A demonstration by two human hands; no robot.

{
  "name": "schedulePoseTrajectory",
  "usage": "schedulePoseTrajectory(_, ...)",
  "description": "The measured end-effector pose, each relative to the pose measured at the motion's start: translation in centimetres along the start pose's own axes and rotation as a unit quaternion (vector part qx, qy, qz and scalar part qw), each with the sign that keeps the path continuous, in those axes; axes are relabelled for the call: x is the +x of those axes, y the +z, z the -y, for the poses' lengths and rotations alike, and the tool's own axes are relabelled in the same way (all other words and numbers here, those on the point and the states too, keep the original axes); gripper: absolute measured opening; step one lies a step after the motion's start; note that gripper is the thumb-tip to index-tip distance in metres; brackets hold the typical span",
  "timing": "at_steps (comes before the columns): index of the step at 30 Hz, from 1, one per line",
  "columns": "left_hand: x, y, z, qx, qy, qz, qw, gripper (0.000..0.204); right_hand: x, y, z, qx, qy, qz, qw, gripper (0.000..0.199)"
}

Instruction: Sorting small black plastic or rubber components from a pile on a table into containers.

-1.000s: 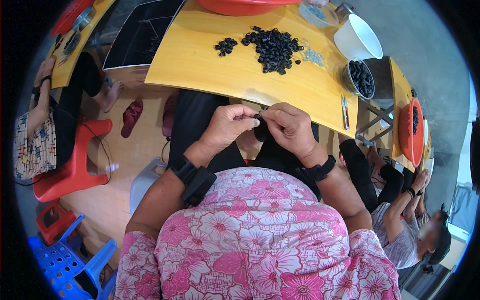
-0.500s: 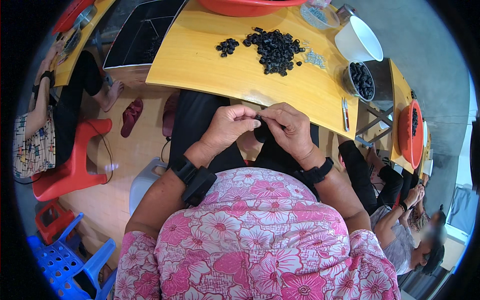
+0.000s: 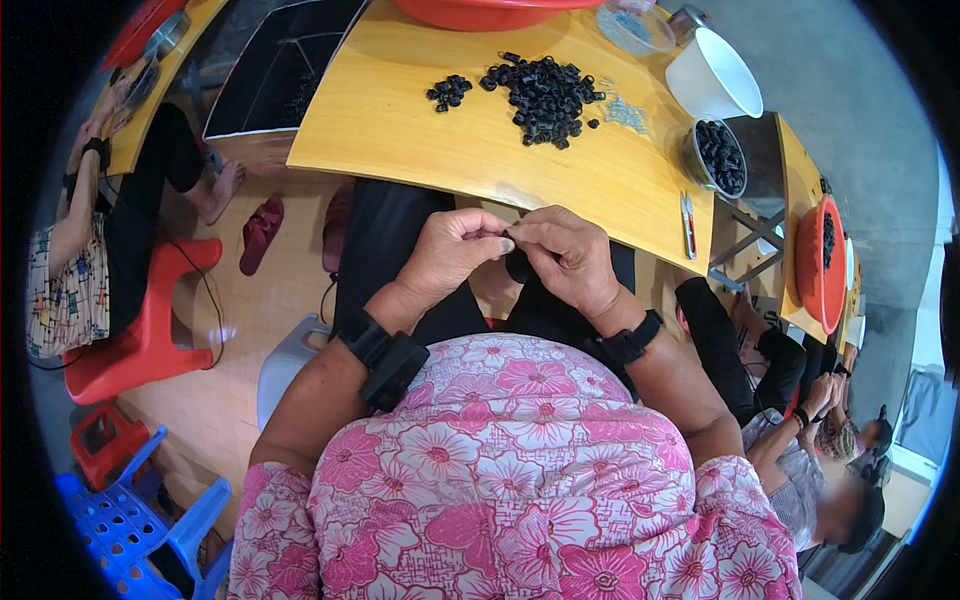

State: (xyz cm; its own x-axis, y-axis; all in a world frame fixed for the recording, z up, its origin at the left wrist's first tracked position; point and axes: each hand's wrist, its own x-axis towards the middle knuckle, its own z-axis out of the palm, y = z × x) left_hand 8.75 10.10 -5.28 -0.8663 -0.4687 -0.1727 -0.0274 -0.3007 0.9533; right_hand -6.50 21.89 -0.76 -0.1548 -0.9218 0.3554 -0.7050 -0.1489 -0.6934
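Note:
Just off the table's near edge, my left hand [image 3: 448, 252] and my right hand [image 3: 568, 255] meet fingertip to fingertip over my lap. Both are closed in a pinch on something small and dark, mostly hidden by the fingers; its kind cannot be made out. Beyond them on the yellow table [image 3: 400, 150] lies a large pile of small black plastic parts [image 3: 548, 100]. A smaller cluster of black parts [image 3: 449, 92] sits to its left. Small clear or silvery pieces [image 3: 626, 113] are scattered at the pile's right.
At the table's right stand a tub of black parts [image 3: 718, 160], a white bowl [image 3: 712, 75] and a clear container [image 3: 635, 30]. Small scissors or snips [image 3: 689, 225] lie near the right edge. A red basin [image 3: 490, 12] is at the back. Other people sit at both sides.
Both hands have shifted very slightly left, still pinched together. The view has moved a little. The person at the right has changed head position.

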Motion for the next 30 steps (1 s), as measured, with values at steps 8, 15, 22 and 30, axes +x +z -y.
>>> schedulePoseTrajectory(8,0.3,0.3,-0.4,-0.034,0.005,-0.001,0.999,0.016,0.2,-0.6,-0.1,0.129,0.183,-0.064,0.972,0.017)
schedulePoseTrajectory(15,-0.1,0.3,-0.7,-0.045,-0.02,0.0,0.999,0.018,2.5,-3.0,-3.5,-0.042,0.193,-0.176,0.964,0.016)
schedulePoseTrajectory(22,0.0,0.3,-0.8,-0.073,-0.032,0.015,0.997,0.018,4.6,-2.1,-6.4,-0.08,0.18,-0.19,0.962,0.018)
schedulePoseTrajectory(30,0.0,0.4,-0.9,-0.089,-0.034,0.016,0.995,0.017,5.5,-2.1,-5.8,-0.21,0.173,-0.164,0.948,0.022)
